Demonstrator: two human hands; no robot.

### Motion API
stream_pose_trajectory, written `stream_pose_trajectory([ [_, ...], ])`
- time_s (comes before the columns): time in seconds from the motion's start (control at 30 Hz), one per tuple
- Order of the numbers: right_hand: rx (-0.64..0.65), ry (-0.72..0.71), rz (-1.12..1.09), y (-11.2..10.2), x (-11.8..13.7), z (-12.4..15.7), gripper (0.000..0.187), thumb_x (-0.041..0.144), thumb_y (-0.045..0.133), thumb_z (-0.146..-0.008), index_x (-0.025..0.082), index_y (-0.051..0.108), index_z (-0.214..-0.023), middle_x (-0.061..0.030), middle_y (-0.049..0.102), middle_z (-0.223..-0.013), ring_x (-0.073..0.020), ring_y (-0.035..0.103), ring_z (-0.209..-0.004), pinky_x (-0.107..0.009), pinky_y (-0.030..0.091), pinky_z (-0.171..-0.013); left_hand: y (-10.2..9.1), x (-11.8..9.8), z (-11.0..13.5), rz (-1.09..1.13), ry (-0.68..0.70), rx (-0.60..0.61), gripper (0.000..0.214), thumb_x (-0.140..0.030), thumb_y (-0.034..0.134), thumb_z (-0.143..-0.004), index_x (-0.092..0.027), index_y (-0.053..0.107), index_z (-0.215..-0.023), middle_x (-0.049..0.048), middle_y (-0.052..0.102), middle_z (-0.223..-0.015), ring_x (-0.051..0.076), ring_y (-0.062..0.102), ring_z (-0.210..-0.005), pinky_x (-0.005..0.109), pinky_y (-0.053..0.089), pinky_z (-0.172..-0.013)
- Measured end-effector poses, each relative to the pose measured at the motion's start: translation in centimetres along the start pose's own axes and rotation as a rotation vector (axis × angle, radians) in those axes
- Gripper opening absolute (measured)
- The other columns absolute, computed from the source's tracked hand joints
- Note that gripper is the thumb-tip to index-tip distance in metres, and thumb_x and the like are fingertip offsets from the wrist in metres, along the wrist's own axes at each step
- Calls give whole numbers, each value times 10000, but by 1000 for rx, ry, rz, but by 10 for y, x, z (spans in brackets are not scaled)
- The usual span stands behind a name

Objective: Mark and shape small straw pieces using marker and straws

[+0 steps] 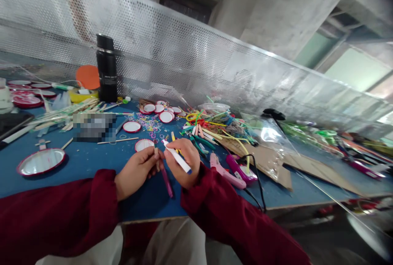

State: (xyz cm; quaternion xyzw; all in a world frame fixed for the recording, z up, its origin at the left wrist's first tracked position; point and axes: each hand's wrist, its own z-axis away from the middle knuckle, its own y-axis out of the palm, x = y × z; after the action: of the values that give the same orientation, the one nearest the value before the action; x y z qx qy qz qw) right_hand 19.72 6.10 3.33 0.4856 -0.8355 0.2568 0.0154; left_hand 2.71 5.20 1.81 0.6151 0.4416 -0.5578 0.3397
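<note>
My left hand (138, 171) is closed on a small wooden craft stick (156, 149), which it holds upright between thumb and fingers. In my right hand (188, 160) is a white marker (178, 158) with a blue end, gripped like a pen. The marker's tip points at the stick, but I cannot tell whether they touch. A slim purple, pen-like thing (167, 182) shows just below my hands. Behind my left hand lies a round white disc with a red rim (143, 145), partly covered by the fingers.
A pink glue gun (225, 171) and a purple power strip (241, 169) with cables lie to the right. Coloured pipe cleaners (211, 120), small rubber bands (149, 122) and cardboard (267, 160) spread behind. A black bottle (106, 68) stands at back left; a round mirror (41, 162) lies left.
</note>
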Motion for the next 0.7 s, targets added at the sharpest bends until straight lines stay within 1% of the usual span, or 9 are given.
stream_pose_trajectory([
  [0.07,-5,24,20,1,1,1,60,198,624,-842,238,624,-887,-8,673,-802,-169,645,-797,-336,532,-784,0,0,-1,11,1,-1,383,-531,470,-932,-174,535,-809,-29,539,-678,81,442,-545,204,363,-501],
  [0.1,-14,58,31,1,2,3,64,199,616,-839,237,620,-891,-7,666,-793,-169,643,-783,-335,533,-770,1,0,-1,16,-2,-2,380,-528,472,-931,-174,533,-808,-28,542,-679,81,441,-544,205,361,-502],
  [0.17,-47,143,43,2,3,5,132,203,617,-818,233,610,-947,-12,664,-809,-175,647,-775,-336,539,-748,1,0,-2,27,-12,-3,375,-526,476,-926,-173,532,-811,-24,549,-684,80,440,-543,207,357,-504],
  [0.23,-47,194,38,4,3,7,191,211,636,-794,231,603,-981,-16,666,-833,-181,653,-780,-337,544,-737,1,0,-2,37,-17,0,376,-528,475,-926,-172,531,-817,-23,550,-686,80,434,-542,209,352,-507],
  [0.33,5,159,13,4,1,9,124,209,649,-792,231,607,-906,-11,656,-822,-181,650,-789,-333,538,-739,1,1,-2,46,-7,8,392,-539,470,-926,-171,523,-803,-25,542,-680,79,419,-540,214,337,-506],
  [0.43,-5,120,-20,3,-1,9,84,206,651,-799,223,602,-866,-10,642,-807,-174,638,-778,-328,530,-729,2,0,-2,58,-2,9,401,-549,483,-917,-173,511,-779,-29,534,-665,78,393,-528,219,313,-493],
  [0.7,1,124,-23,4,2,9,53,209,642,-806,221,598,-831,-22,660,-807,-176,644,-777,-333,531,-723,3,0,-3,40,-16,-1,422,-559,505,-902,-169,524,-741,-36,490,-630,75,344,-501,228,256,-460],
])
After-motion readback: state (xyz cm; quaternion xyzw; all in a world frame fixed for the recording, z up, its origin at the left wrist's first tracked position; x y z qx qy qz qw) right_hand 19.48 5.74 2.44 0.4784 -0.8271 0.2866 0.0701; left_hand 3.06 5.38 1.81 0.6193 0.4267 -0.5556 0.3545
